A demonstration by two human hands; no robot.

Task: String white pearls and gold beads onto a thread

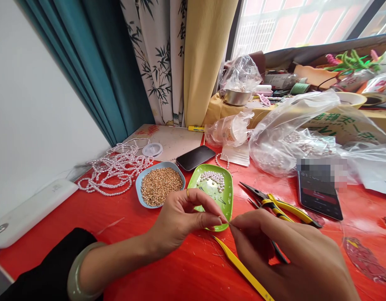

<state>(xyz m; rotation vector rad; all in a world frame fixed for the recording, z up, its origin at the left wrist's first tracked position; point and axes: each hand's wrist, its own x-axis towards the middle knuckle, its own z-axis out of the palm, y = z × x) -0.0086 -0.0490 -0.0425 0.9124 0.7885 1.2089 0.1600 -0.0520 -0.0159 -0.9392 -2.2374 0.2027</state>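
Observation:
My left hand [180, 219] is closed in a pinch, thumb against forefinger, over the near edge of a green dish [229, 184]. Fingertip to fingertip with it, my right hand [287, 246] pinches too; what lies between the fingers is too small to make out. White pearl beads [213, 179] lie in the green dish. Gold beads [161, 186] fill the blue dish [139, 190] to its left. Beneath the right hand are yellow tweezers [238, 262], partly hidden. Yellow-and-black pliers [290, 207] rest just beyond it.
Strings of pearl beads [114, 171] are heaped at the left, near a clear spool [152, 149]. A dark phone [195, 158] lies behind the dishes, another lit phone [320, 192] at the right. Plastic bags [274, 142] crowd the back. A white device [36, 209] borders the left edge.

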